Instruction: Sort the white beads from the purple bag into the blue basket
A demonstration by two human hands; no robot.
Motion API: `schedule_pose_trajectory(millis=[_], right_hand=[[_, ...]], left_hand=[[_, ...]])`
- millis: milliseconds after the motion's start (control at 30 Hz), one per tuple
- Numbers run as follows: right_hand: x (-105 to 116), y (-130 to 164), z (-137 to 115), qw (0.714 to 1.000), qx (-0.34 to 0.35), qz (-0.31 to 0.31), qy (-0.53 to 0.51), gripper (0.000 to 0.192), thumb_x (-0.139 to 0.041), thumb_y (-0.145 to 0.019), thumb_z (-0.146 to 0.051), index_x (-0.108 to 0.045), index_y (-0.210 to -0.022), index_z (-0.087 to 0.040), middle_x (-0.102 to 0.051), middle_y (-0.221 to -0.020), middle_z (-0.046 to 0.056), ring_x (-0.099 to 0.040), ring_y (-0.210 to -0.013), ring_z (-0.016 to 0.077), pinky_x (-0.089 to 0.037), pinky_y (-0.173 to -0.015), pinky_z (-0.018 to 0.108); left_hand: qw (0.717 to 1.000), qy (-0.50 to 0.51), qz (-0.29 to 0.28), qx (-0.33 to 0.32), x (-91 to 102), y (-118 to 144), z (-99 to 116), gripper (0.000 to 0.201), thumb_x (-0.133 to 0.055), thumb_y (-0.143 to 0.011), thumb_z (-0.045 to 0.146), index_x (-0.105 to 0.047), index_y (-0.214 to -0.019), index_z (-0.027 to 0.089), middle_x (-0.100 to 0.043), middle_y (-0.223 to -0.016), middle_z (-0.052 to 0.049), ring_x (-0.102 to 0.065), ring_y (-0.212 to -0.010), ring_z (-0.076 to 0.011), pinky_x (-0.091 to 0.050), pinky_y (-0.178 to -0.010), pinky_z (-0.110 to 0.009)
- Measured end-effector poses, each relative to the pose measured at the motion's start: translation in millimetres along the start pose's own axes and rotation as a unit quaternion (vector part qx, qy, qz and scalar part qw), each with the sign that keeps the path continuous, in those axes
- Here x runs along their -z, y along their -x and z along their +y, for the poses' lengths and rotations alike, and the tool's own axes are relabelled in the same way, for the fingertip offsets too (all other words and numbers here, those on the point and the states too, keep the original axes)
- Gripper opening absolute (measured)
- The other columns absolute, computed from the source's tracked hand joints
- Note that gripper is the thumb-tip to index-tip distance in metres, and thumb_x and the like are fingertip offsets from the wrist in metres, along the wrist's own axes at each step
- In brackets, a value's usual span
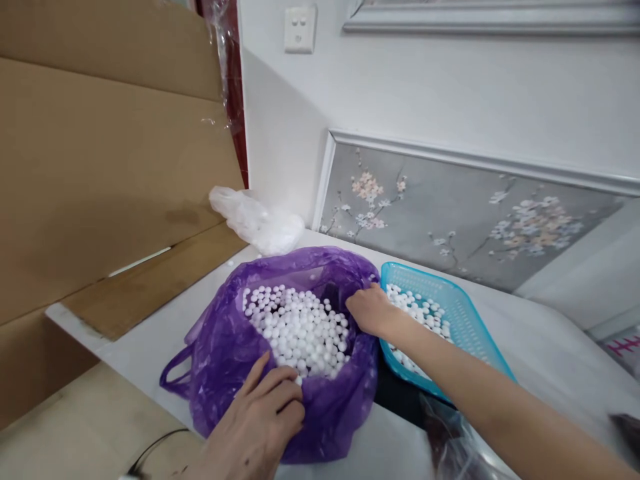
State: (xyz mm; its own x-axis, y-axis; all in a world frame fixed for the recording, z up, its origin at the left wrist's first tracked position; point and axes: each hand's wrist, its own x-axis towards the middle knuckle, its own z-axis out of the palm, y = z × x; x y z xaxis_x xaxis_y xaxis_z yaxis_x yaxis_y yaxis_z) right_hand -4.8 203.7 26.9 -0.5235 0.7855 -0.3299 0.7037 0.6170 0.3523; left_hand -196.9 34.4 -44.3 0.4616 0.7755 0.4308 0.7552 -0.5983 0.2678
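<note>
The head view shows no readable brand or label; the only writing-like marks are pink strokes at the far right edge, cut off and illegible. A purple plastic bag (310, 400) full of small white foam balls (300, 330) sits on a white tabletop (150, 347), its mouth open upward. The left hand (260, 417) rests on the bag's near rim, fingers curled and pressed onto the plastic, gripping the edge. The right hand (373, 310) reaches into the bag's far right side at the rim; its fingertips are bent down into the bag and hidden, so whether they pinch any balls cannot be told. Just beside the bag on the right, touching it, lies a turquoise mesh basket (465, 313) holding more white balls, partly covered by the right forearm. Large cardboard sheets (100, 167) crowd the left, leaving open tabletop only in front-left of the bag and to the far right. A crumpled clear bag (260, 223) lies behind, against the wall. A wall socket (300, 28) sits above.
</note>
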Motion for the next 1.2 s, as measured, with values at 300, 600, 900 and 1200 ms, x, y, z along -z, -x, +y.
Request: schedule_pose_trajectory(millis=[300, 600, 900, 1200], right_hand=[[24.8, 42.5, 19.2, 0.988, 0.002, 0.139, -0.064, 0.019, -0.052, -0.098, -0.024, -0.067, -0.097, -0.012, -0.072, -0.095, 0.011, -0.069, -0.091, 0.0247, -0.050, -0.081, 0.039], [-2.5, 102.5, -64.0, 0.957, 0.171, 0.148, -0.181, 0.010, -0.059, -0.089, -0.012, -0.066, -0.095, -0.018, -0.075, -0.092, 0.004, -0.069, -0.083, 0.0203, -0.050, -0.076, 0.032], [-35.6, 126.7, -88.2, 0.879, -0.001, 0.245, -0.410, 0.016, -0.058, -0.092, -0.010, -0.063, -0.102, -0.022, -0.071, -0.106, 0.002, -0.064, -0.106, 0.0171, -0.046, -0.093, 0.029], [-53.6, 127.1, -108.5, 0.810, -0.025, 0.278, -0.515, 0.020, -0.059, -0.088, -0.003, -0.060, -0.095, -0.021, -0.071, -0.098, 0.000, -0.063, -0.099, 0.0157, -0.035, -0.102, 0.035]], left_hand=[[0.989, -0.010, -0.121, 0.082, 10.7, -21.5, 13.7, 0.009, -0.056, -0.091, 0.019, -0.065, -0.092, 0.021, -0.069, -0.081, -0.001, -0.066, -0.084, -0.0217, -0.037, -0.103, -0.052], [0.981, 0.002, -0.175, 0.088, 15.2, -36.5, 17.8, 0.015, -0.057, -0.090, 0.023, -0.070, -0.098, 0.022, -0.068, -0.111, -0.010, -0.064, -0.104, -0.0298, -0.035, -0.103, -0.063], [0.973, 0.017, -0.226, 0.041, 26.5, -40.0, 4.8, 0.016, -0.052, -0.092, 0.018, -0.067, -0.091, 0.022, -0.072, -0.104, -0.006, -0.065, -0.104, -0.0270, -0.041, -0.098, -0.055], [0.980, -0.093, -0.173, -0.025, 42.5, -15.2, 8.7, 0.039, -0.059, -0.073, 0.001, -0.062, -0.103, 0.026, -0.067, -0.095, -0.003, -0.059, -0.105, -0.0272, -0.028, -0.107, -0.055]])
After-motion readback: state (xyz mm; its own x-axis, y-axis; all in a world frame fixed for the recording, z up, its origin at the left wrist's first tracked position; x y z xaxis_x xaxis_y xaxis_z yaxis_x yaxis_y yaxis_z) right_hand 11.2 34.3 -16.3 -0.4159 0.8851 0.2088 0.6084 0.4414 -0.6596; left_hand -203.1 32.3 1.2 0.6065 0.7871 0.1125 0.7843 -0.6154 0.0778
